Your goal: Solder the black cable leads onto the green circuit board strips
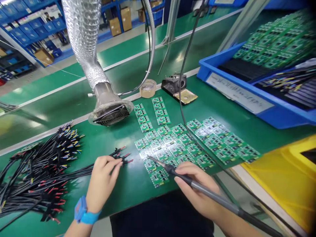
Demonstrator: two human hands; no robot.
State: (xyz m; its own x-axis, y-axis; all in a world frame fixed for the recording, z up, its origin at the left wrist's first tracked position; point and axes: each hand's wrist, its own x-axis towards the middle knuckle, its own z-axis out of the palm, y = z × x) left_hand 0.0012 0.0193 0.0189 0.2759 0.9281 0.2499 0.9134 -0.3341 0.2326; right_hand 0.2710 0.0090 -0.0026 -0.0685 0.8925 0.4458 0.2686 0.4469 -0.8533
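My right hand is closed around a black soldering iron, its tip pointing left over the green circuit boards laid in rows on the green table. My left hand, with a blue watch on the wrist, pinches near the ends of several black cables whose red tips lie just left of the boards. A large pile of black cables with coloured wire ends spreads over the left part of the table. Two separate board strips lie behind the rows.
A fume extractor nozzle hangs above the table's middle. Behind the boards are a tape roll and an iron stand. A blue bin holds boards and cables at right. A yellow container sits at lower right. The iron's cord crosses the boards.
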